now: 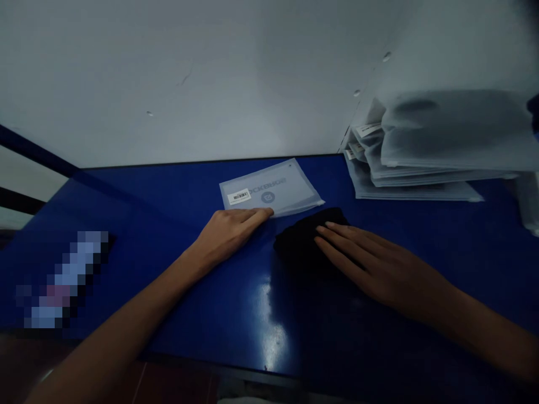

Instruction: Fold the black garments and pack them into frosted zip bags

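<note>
A frosted plastic zip bag (275, 185) with a barcode sticker and printed lettering lies flat on the blue table. My left hand (229, 227) is at its near edge, thumb and fingers closed together on the bag; some fingertips are hidden. Just right of and nearer than the bag is a folded black cloth (301, 241), which looks like a garment. My right hand (374, 264) rests on top of this cloth, its fingers stretched out. The cloth's lower side is lost in dark shadow.
Several filled zip bags (446, 134) are stacked at the right against the side panel. A white wall (189, 84) closes off the back of the blue table (168, 191). At the left of the table lies a pixelated object (71, 275). Bars of a frame stand at the far left.
</note>
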{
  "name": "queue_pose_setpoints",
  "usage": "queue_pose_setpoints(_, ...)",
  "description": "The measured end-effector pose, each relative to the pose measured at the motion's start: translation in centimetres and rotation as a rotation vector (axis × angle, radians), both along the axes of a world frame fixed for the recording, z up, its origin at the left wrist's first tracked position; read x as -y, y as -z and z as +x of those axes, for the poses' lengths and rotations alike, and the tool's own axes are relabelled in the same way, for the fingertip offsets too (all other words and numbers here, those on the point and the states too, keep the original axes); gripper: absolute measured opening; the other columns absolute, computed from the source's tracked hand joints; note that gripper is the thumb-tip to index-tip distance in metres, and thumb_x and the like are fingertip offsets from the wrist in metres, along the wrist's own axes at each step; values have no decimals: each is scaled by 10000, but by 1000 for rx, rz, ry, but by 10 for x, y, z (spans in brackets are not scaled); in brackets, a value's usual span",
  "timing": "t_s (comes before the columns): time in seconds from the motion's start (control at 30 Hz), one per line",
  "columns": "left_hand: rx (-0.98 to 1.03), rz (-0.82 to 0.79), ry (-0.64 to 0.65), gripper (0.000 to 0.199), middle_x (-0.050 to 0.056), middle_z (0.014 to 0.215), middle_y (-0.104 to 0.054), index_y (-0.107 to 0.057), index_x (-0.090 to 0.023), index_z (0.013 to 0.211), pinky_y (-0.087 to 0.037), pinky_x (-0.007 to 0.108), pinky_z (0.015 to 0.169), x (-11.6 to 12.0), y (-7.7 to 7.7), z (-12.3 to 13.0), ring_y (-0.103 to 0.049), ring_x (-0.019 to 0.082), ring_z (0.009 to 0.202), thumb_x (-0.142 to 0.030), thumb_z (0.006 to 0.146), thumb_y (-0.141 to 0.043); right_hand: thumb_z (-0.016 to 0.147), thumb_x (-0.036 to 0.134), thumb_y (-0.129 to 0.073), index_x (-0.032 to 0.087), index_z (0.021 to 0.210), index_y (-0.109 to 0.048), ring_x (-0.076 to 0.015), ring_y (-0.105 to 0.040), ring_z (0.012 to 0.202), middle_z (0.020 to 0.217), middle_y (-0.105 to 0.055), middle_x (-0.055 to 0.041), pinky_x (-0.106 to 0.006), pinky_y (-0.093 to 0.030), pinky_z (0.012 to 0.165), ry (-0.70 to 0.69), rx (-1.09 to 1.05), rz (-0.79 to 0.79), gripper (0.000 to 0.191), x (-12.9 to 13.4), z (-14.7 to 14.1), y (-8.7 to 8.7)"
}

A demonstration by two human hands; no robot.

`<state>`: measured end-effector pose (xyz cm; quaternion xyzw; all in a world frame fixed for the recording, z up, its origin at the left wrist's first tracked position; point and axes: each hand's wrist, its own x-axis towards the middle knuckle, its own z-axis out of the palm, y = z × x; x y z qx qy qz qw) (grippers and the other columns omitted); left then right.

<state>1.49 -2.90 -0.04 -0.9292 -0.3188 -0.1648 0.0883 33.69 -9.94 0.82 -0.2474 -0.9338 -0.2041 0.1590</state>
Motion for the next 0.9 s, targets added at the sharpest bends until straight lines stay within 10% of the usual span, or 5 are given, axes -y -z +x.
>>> queue_pose_setpoints(0.9,112,-71,103,264,51,1208,-771,-683,-180,1270,-646,297,930,-2,-2,4,-755,169,1103,-212,1077,-506,952,-19,-532,47,1372,-577,-295,-598,1329,1359,-665,-189,-427,-571,1063,3,-20,-41,428,-1,-1,-4)
